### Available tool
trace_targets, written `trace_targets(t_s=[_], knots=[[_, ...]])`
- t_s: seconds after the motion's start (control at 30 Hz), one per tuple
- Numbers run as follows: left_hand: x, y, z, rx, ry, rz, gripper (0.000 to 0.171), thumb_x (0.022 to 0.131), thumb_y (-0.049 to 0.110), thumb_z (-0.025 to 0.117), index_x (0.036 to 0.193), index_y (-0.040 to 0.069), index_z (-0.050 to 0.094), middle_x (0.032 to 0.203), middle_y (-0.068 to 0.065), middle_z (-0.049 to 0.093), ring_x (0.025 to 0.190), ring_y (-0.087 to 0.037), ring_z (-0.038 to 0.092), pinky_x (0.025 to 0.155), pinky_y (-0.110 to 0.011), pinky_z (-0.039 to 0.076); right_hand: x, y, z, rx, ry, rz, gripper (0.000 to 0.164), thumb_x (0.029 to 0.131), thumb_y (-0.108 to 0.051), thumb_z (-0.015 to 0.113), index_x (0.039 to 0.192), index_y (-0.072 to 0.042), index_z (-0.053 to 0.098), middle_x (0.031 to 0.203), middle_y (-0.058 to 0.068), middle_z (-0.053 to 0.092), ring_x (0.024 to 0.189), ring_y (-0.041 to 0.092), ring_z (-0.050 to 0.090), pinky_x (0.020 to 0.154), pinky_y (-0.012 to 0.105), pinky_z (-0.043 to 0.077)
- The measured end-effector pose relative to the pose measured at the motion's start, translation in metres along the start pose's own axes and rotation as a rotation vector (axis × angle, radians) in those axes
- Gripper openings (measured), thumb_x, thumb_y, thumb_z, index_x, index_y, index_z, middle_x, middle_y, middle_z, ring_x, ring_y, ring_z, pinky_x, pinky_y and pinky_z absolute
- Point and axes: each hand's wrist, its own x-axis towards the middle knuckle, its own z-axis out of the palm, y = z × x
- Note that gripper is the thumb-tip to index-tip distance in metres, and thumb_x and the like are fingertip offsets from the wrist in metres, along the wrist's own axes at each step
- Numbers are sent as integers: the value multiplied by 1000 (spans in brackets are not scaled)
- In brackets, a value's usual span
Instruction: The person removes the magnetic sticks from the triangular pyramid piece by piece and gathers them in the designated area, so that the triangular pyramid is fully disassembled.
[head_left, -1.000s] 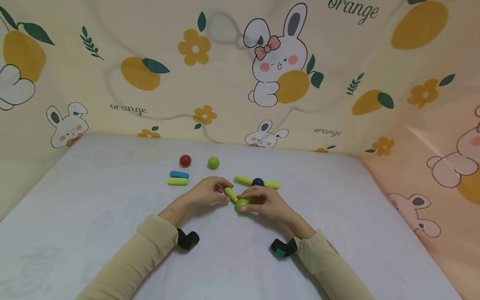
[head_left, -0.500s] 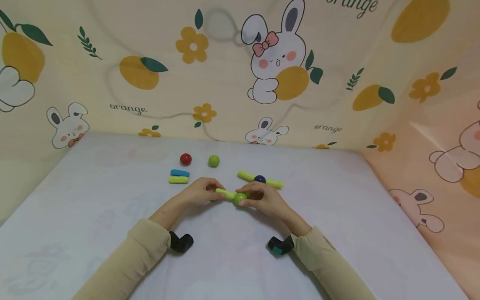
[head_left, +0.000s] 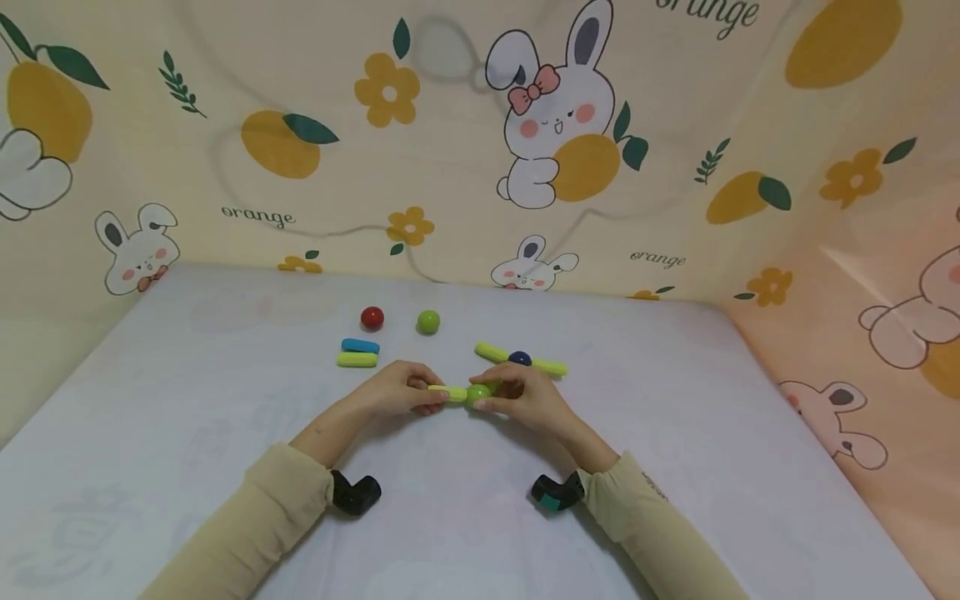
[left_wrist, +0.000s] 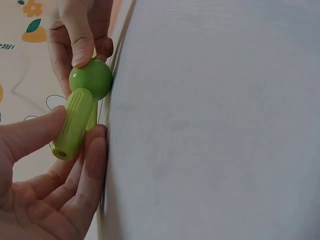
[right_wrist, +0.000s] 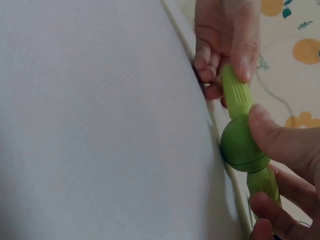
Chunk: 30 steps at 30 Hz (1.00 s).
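My left hand [head_left: 399, 390] pinches a ribbed yellow-green rod [left_wrist: 74, 122] between thumb and fingers. The rod's other end meets a glossy green ball [left_wrist: 92, 77]. My right hand [head_left: 531, 402] grips that ball, with the thumb on its side in the right wrist view. A second yellow-green rod [right_wrist: 263, 185] extends from the ball's opposite side, partly covered by the right fingers. Just beyond the hands lies a dark blue ball [head_left: 519, 358] between two yellow-green rods, one pointing left [head_left: 491, 352] and one pointing right [head_left: 551, 367].
Farther back on the white table [head_left: 450, 517] sit a red ball [head_left: 372, 317] and a loose green ball [head_left: 428, 322]. A blue rod [head_left: 360, 345] and a yellow-green rod [head_left: 357, 360] lie side by side left of the hands. A printed cloth [head_left: 322, 192] rises behind the table.
The left hand has closed its fingers on the rod and swung it from a slant into line with the green ball. Ball and right hand have shifted slightly left and away.
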Motion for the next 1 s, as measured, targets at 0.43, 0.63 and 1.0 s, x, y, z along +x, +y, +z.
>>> trace_targets(t_s=[0.43,0.63,1.0], knots=[[-8,-9,-7,-11,-86,8,21,93,14,63,108,-1,64,86,-7,70,75,-11,64,77,-26,54,0,-2,1,5,2,50,31,79,-19,78,110,-13,73,89,2,63,73,15,49,62,20,41],[-19,-23,-19,-64,-39,-12,25,93,15,62,110,-4,62,85,-7,70,75,-10,64,78,-25,54,0,0,2,-1,-11,42,33,79,-21,79,111,-14,72,85,-1,60,73,14,50,63,21,42],[-47,-31,-50,91,72,-56,32,91,23,66,112,-1,63,88,-5,71,79,-12,63,78,-28,52,-4,-9,2,13,5,31,34,80,-19,78,112,-9,71,88,8,64,71,15,49,61,20,41]])
